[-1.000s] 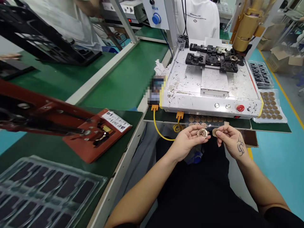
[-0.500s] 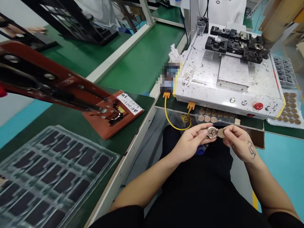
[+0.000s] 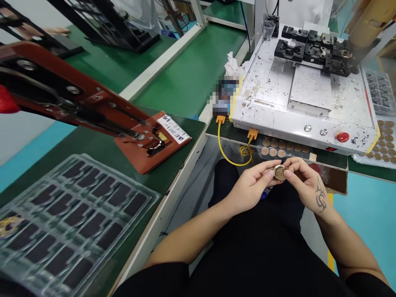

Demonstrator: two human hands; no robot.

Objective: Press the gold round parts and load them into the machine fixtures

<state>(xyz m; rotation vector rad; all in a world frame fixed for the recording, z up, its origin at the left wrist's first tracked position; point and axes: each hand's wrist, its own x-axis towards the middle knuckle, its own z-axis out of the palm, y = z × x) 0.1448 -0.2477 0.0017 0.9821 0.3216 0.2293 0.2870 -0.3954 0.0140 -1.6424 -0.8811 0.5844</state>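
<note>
My left hand [image 3: 247,187] pinches a round, gold-rimmed watch case [image 3: 279,166] between thumb and fingers, held above my lap. Over the face of the case lies a flat gold disc [image 3: 280,174] with small dark print. The thumb and fingers of my right hand [image 3: 305,179] are closed at the right edge of the disc and case; exactly which of the two they grip is partly hidden. Just beyond my hands, a clear sheet of similar round discs [image 3: 273,152] lies under the front of the white machine [image 3: 266,88].
Black fixtures [image 3: 315,51] sit on the machine, with a red button [image 3: 342,137] at its front. A yellow cable [image 3: 223,152] loops down at its left corner. On the left bench are a brown lever press [image 3: 133,159] and a clear compartment tray [image 3: 103,167]. More discs [image 3: 385,142] lie at right.
The gold disc, held beside the watch case before, now lies over its face. My right hand has come left against the case. The whole view has shifted slightly.
</note>
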